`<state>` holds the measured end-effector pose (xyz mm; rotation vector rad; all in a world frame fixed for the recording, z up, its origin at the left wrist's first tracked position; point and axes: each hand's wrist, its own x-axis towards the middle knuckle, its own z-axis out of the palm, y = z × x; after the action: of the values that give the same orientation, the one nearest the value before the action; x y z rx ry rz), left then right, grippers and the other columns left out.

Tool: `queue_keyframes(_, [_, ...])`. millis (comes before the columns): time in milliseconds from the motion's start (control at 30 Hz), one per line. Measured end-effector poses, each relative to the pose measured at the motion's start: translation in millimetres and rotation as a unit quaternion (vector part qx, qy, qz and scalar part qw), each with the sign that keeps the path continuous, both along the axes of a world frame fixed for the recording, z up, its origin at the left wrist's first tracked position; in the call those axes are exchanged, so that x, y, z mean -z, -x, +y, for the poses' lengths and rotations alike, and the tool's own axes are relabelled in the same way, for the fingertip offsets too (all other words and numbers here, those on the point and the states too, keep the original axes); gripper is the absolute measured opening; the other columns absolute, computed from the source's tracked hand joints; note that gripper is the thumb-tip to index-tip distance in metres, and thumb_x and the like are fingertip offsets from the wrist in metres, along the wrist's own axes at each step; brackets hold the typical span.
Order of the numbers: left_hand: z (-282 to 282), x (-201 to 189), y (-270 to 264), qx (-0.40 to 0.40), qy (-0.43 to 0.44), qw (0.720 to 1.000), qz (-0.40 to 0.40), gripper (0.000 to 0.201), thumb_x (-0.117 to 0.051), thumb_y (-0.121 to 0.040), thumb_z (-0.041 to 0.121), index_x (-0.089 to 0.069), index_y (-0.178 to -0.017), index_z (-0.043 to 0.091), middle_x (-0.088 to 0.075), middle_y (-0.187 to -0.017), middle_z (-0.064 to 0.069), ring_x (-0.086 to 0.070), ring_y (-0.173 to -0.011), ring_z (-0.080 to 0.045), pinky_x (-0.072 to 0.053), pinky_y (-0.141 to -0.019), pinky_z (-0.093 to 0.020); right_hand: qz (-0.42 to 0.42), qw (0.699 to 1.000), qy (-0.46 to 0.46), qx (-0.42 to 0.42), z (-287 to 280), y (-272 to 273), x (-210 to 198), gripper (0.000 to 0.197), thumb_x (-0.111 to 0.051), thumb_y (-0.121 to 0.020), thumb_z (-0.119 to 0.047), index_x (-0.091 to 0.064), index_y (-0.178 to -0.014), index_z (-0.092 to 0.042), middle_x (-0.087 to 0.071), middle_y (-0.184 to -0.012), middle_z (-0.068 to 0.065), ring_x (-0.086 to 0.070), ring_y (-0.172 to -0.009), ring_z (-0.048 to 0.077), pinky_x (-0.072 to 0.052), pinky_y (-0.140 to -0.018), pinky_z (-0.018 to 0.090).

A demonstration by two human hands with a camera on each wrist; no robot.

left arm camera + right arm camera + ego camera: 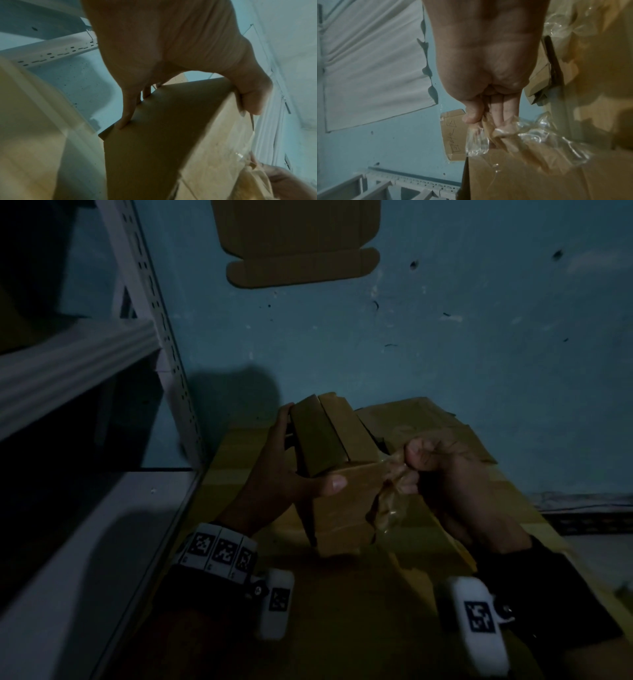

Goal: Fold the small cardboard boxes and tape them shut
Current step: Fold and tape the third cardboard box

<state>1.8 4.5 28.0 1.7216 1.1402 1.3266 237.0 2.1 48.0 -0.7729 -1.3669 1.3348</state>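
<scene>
A small brown cardboard box (342, 494) stands on a large cardboard surface (342, 611), its top flaps (325, 433) folded together. My left hand (291, 470) grips the box from the left, thumb on the near face, fingers on the far side; the left wrist view shows the same box (154, 135) and hand (171, 54). My right hand (445, 470) pinches a crumpled strip of clear tape (390, 498) stuck at the box's right side. In the right wrist view the fingers (506, 112) hold the crinkled tape (522, 134) above the box (539, 175).
A flat unfolded box blank (298, 241) lies on the blue floor ahead. A white metal shelving rack (150, 302) stands at the left. More flattened cardboard (428, 419) lies behind the box. A taped cardboard piece (452, 135) lies on the floor.
</scene>
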Motion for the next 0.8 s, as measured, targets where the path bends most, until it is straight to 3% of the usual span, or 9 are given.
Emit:
queue_keyframes(133, [-1,0,-1,-0.014,0.0,1.0,-0.018,0.115,-0.087,-0.046,0.052,-0.031,-0.145,0.034,-0.047,-0.137,0.017,-0.049,-0.118,0.01,-0.052,-0.087,-0.018,-0.044,0.999,-0.01,-0.018,1,-4,-5,0.039,-0.045,-0.102,-0.02,-0.062,-0.079,0.005,-0.07,-0.075,0.014,-0.067,-0.067,0.021,-0.055,-0.065,0.029])
queue_keyframes(233, [2,1,-1,-0.035,0.012,0.999,-0.002,0.129,-0.089,-0.039,0.065,-0.025,-0.148,0.035,-0.041,-0.143,0.009,-0.046,-0.126,0.0,-0.052,-0.098,-0.037,-0.087,0.996,-0.016,-0.002,-1,-5,-8,0.05,-0.057,-0.094,-0.034,-0.061,-0.087,0.015,-0.072,-0.081,0.02,-0.071,-0.07,0.024,-0.056,-0.067,0.027])
queue_keyframes(333, [5,0,-2,-0.057,0.014,0.997,0.045,0.137,-0.089,-0.035,0.069,-0.023,-0.148,0.031,-0.039,-0.142,0.006,-0.044,-0.129,-0.014,-0.049,-0.1,-0.049,-0.186,0.977,-0.08,0.068,0,0,-6,0.04,-0.082,-0.074,-0.027,-0.063,-0.078,0.009,-0.072,-0.073,0.017,-0.072,-0.064,0.028,-0.058,-0.059,0.033])
queue_keyframes(400, [6,-1,-4,-0.082,0.014,0.993,0.088,0.143,-0.087,-0.031,0.072,-0.019,-0.149,0.03,-0.036,-0.143,0.004,-0.042,-0.131,-0.018,-0.046,-0.102,-0.051,-0.234,0.959,-0.113,0.112,1,4,-3,0.038,-0.089,-0.068,-0.024,-0.061,-0.071,0.001,-0.07,-0.071,0.014,-0.071,-0.067,0.029,-0.057,-0.059,0.04])
queue_keyframes(467, [5,-3,-7,-0.105,0.022,0.987,0.117,0.146,-0.085,-0.029,0.075,-0.015,-0.15,0.032,-0.032,-0.144,0.002,-0.039,-0.133,-0.02,-0.043,-0.104,-0.052,-0.274,0.942,-0.129,0.143,1,7,-3,0.033,-0.089,-0.07,-0.021,-0.058,-0.067,-0.009,-0.067,-0.065,0.005,-0.068,-0.065,0.019,-0.053,-0.058,0.038])
queue_keyframes(533, [4,-4,-8,-0.119,0.028,0.984,0.133,0.148,-0.083,-0.027,0.075,-0.012,-0.15,0.033,-0.03,-0.145,0.002,-0.037,-0.134,-0.021,-0.042,-0.106,-0.052,-0.318,0.923,-0.157,0.148,1,9,-4,0.034,-0.086,-0.076,-0.019,-0.054,-0.066,-0.015,-0.063,-0.059,0.004,-0.063,-0.058,0.022,-0.049,-0.053,0.039])
queue_keyframes(667, [2,-7,-9,-0.121,0.028,0.981,0.148,0.147,-0.082,-0.027,0.075,-0.012,-0.149,0.033,-0.032,-0.142,0.001,-0.039,-0.131,-0.022,-0.042,-0.105,-0.052,-0.38,0.88,-0.235,0.161,-1,14,-4,0.041,-0.084,-0.078,-0.015,-0.045,-0.065,-0.021,-0.054,-0.054,-0.001,-0.053,-0.049,0.017,-0.034,-0.05,0.024])
queue_keyframes(733, [4,-5,-8,-0.11,0.037,0.985,0.128,0.144,-0.085,-0.028,0.073,-0.015,-0.148,0.035,-0.034,-0.141,0.002,-0.041,-0.129,-0.02,-0.044,-0.103,-0.05,-0.349,0.902,-0.204,0.151,0,13,-5,0.04,-0.083,-0.078,-0.011,-0.046,-0.065,-0.017,-0.055,-0.053,0.004,-0.053,-0.046,0.021,-0.036,-0.05,0.025])
queue_keyframes(800, [7,-2,-5,-0.077,0.049,0.992,0.084,0.137,-0.09,-0.032,0.067,-0.021,-0.147,0.037,-0.038,-0.14,0.004,-0.045,-0.127,-0.019,-0.048,-0.1,-0.048,-0.285,0.934,-0.172,0.134,0,10,-7,0.039,-0.083,-0.077,-0.006,-0.046,-0.064,-0.007,-0.054,-0.056,0.02,-0.051,-0.049,0.035,-0.039,-0.05,0.029])
